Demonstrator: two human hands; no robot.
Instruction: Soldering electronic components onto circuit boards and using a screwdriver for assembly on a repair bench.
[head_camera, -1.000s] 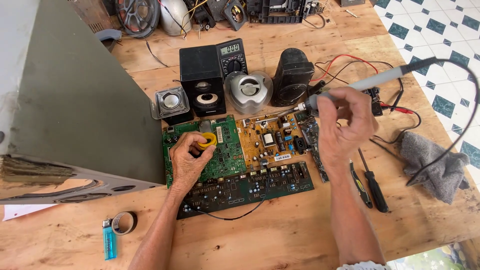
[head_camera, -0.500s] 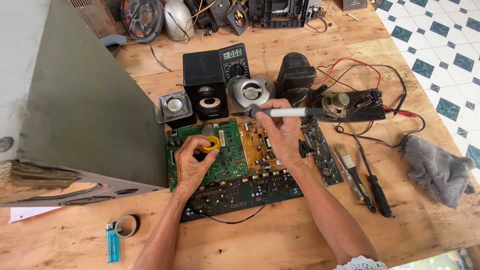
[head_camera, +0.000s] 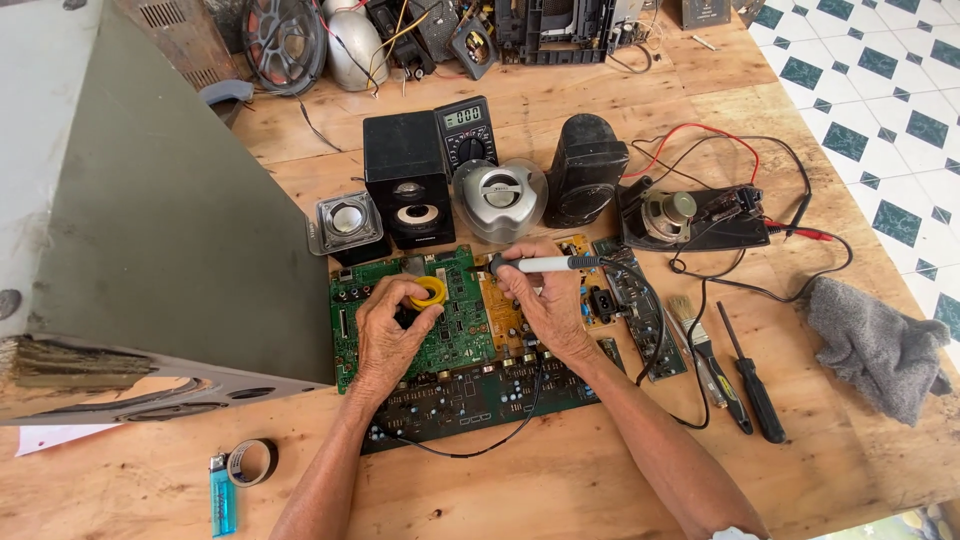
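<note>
A small yellow ring (head_camera: 429, 292) rests on the green circuit board (head_camera: 450, 325) (flat on the desk), and a white-barrelled soldering iron (head_camera: 545, 264) lies level above it, tip pointing left.

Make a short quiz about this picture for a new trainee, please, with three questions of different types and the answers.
1. True or false: the left hand rests on a yellow ring over the green circuit board.
2. What does the right hand hold? A) soldering iron B) screwdriver C) brush
3. Fill in: the blue lighter lies beside a roll of ____.

Key:
1. True.
2. A, the soldering iron, tip pointing towards the left hand.
3. Tape.
</note>
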